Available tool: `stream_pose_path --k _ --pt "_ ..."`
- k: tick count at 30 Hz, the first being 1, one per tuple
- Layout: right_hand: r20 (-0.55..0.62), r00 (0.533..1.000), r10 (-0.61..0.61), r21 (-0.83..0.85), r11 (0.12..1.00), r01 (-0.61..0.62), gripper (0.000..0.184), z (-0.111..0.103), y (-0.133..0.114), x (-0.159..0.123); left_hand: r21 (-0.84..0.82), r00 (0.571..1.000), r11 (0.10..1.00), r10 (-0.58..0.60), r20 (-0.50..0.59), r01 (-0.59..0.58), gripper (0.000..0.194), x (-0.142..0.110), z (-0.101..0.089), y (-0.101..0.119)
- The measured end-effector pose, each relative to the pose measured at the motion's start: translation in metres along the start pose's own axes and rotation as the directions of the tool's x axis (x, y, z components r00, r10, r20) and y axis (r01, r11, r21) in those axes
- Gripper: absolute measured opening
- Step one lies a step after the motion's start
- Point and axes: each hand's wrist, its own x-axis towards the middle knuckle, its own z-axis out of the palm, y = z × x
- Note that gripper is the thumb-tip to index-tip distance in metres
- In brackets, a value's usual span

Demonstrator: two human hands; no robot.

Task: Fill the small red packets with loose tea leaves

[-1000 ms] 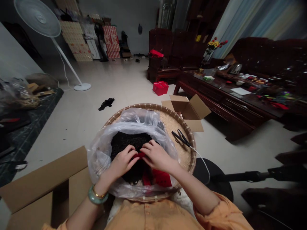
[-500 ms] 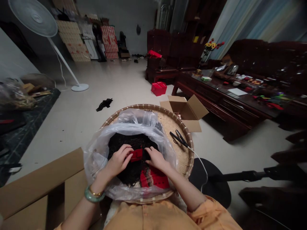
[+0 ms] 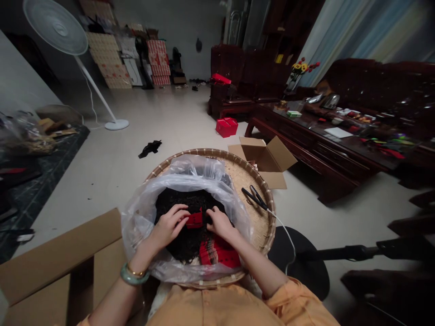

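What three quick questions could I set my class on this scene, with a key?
1. True or false: the black-handled scissors lie on the woven bamboo tray.
2. Which wrist wears the pale green bangle? A left, B right.
3. Fill the gap: the red packet between the left hand and right hand lies on dark loose leaves inside a clear ____.

Key: 1 true; 2 A; 3 plastic bag.

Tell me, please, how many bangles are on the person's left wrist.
2: a green jade bangle and a thin gold bangle beside it, both around the left wrist.
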Motion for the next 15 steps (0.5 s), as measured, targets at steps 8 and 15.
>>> stream_pose_path --k 8,15 --pt "-0.069 0.995 0.073 0.724 0.690 0.000 0.015 -0.037 0.019 -0.002 0.020 0.999 1.000 0.017 -0.039 -0.016 0.019 -0.001 -0.002 0.003" --pt "-0.094 0.991 -0.094 0.860 0.494 0.129 0.022 -0.090 -0.022 -0.014 0.035 0.999 0.998 0.049 -0.023 -0.048 0.018 0.004 0.006 0.013"
